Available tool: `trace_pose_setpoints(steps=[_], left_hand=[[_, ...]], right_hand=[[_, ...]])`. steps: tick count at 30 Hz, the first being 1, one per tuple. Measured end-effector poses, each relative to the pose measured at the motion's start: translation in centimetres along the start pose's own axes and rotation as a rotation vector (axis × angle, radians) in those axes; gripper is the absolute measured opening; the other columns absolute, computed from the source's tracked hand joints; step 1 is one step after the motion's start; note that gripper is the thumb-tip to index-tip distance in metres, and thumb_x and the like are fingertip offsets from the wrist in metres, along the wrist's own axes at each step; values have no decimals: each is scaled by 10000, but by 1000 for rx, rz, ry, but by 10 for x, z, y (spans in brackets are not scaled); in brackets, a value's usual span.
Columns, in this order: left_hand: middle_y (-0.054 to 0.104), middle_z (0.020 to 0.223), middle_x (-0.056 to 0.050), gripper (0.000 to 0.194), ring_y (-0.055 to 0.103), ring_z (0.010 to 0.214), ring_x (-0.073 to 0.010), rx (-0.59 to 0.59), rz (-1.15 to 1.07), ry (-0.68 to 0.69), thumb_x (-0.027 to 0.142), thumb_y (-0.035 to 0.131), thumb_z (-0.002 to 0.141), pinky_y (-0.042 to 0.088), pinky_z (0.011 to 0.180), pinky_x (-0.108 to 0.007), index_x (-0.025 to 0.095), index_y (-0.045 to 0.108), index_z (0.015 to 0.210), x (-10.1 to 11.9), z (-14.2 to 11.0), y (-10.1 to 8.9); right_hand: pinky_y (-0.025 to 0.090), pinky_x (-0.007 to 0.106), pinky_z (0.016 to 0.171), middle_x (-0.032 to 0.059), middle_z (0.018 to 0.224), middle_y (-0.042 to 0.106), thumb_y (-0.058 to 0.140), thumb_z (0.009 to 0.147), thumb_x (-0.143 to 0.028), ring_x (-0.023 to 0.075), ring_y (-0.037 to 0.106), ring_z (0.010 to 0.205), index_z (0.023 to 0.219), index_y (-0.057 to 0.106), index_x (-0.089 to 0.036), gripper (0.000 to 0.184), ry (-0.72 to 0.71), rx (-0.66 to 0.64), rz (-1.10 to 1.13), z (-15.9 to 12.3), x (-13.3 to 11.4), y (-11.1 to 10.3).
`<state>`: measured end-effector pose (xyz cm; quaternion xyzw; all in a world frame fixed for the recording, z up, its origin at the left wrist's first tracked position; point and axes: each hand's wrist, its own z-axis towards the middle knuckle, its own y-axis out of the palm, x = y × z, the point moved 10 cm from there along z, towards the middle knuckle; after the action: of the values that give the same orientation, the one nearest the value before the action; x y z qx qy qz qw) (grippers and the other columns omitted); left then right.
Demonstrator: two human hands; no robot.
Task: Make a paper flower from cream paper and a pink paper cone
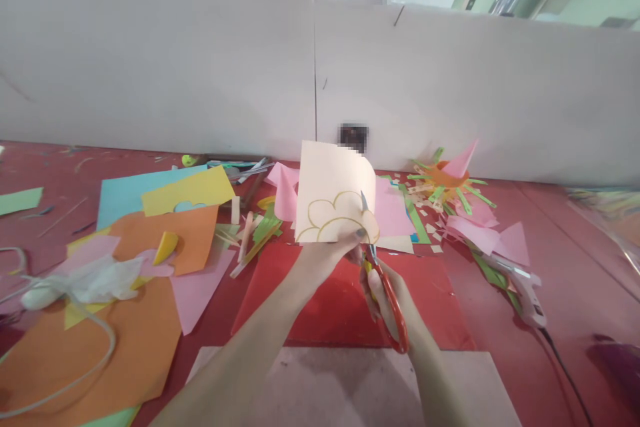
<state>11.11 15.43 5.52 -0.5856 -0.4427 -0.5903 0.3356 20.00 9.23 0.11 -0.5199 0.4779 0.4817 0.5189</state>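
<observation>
A cream sheet of paper (333, 177) with a scalloped, flower-like outline drawn on its lower part stands raised over the table. My left hand (347, 245) pinches its lower edge, thumb showing on the drawn side. In my right hand (387, 290) is a pair of red-handled scissors (397, 320), fingers through the handles. The blades meet the sheet near its lower right, beside the drawn curves; part of the cut is hidden by the paper. A red sheet (310, 300) lies below both hands.
Orange card (195, 240), blue card (117, 197) and a white cable (107, 347) lie on the left. At right are a glue gun (525, 293), a pink and orange paper piece (450, 177) and paper scraps. White panels (200, 60) stand behind the red table.
</observation>
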Motion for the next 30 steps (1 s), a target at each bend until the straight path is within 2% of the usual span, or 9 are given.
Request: trace_pose_setpoints(steps=[7, 11, 16, 19, 25, 28, 30], left_hand=[[572, 527, -13, 413, 561, 532, -129, 42, 56, 36, 485, 511, 792, 490, 590, -245, 159, 569, 546, 1, -4, 1], [591, 527, -31, 458, 576, 536, -133, 37, 29, 32, 451, 427, 844, 495, 612, -252, 141, 593, 549, -2, -4, 3], [586, 559, -12, 301, 573, 555, -137, 160, 51, 72, 376, 526, 797, 492, 594, -251, 158, 584, 598, 3, -5, -9], [558, 535, 3, 316, 559, 542, -131, 151, 97, 121, 391, 530, 790, 487, 606, -255, 170, 558, 566, 8, -6, -8], [589, 548, -1, 297, 588, 584, -147, 232, 121, 65, 382, 533, 771, 489, 648, -269, 175, 583, 564, 2, -8, -17], [651, 650, -19, 169, 615, 633, -169, 298, 92, 70, 330, 593, 720, 498, 612, -271, 170, 628, 677, 3, -7, -24], [680, 755, -27, 171, 633, 701, -188, 351, 89, 81, 335, 621, 703, 506, 624, -279, 181, 646, 772, 5, -8, -30]], right_hand=[[253, 198, 367, -67, 510, 324, 449, 822, -585, 63, 275, 395, 696, 424, -195, 410, -1, 34, -28, 0, -4, -3], [254, 196, 362, -70, 499, 322, 452, 819, -587, 62, 266, 392, 683, 412, -199, 412, 6, 38, -32, 1, -1, -2], [248, 197, 358, -79, 490, 297, 447, 820, -591, 62, 253, 387, 685, 396, -209, 409, 49, 42, -42, 1, 3, -2], [247, 197, 361, -78, 494, 306, 444, 821, -587, 62, 260, 389, 686, 395, -209, 405, 72, 46, -56, 1, 3, -3], [246, 194, 371, -81, 503, 304, 475, 811, -566, 63, 278, 397, 683, 378, -213, 387, 137, 33, -73, 0, 5, -2], [237, 192, 363, -85, 505, 281, 496, 787, -586, 61, 269, 395, 676, 368, -215, 407, 146, 60, -60, 0, 6, -3], [230, 191, 358, -87, 498, 274, 508, 772, -595, 61, 262, 394, 669, 363, -215, 419, 147, 78, -53, 0, 8, -3]])
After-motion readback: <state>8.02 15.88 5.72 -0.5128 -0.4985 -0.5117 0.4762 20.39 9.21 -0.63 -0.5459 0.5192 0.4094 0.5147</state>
